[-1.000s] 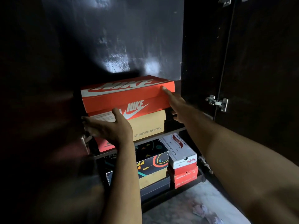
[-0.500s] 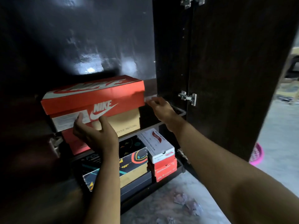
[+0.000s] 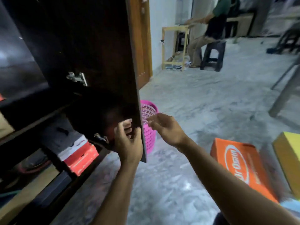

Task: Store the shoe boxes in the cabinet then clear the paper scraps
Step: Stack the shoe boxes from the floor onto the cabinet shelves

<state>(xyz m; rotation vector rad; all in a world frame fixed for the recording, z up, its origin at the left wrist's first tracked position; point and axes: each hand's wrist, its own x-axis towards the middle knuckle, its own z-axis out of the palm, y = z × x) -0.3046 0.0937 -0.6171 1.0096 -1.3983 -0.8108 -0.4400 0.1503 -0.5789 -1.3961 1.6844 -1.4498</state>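
Presently I see my left hand [image 3: 128, 140] at the lower free edge of the open cabinet door [image 3: 90, 62], its fingers curled round that edge, fingertips on the dark inner face and thumb toward the outer side. My right hand [image 3: 164, 125] hangs in the air just right of the door edge, holding nothing, its fingers loosely spread and pointing toward the door. Behind both hands a pink perforated basket [image 3: 148, 127] stands on the grey marbled floor [image 3: 178, 184], partly hidden by the door. Inside the cabinet, at lower left, a red and white shoe box [image 3: 81, 155] sits on a lower shelf [image 3: 53, 158]; the other boxes there are too dark and blurred to identify. Two shoe boxes lie outside on the floor at right: an orange box [image 3: 240, 166] with a white oval logo, and just beside it a yellow box [image 3: 289, 156] cut by the frame edge. I cannot tell whether paper scraps lie on the floor. In the far room a seated person [image 3: 209, 30] rests on a dark stool [image 3: 212, 56] beside a wooden frame table [image 3: 175, 44].
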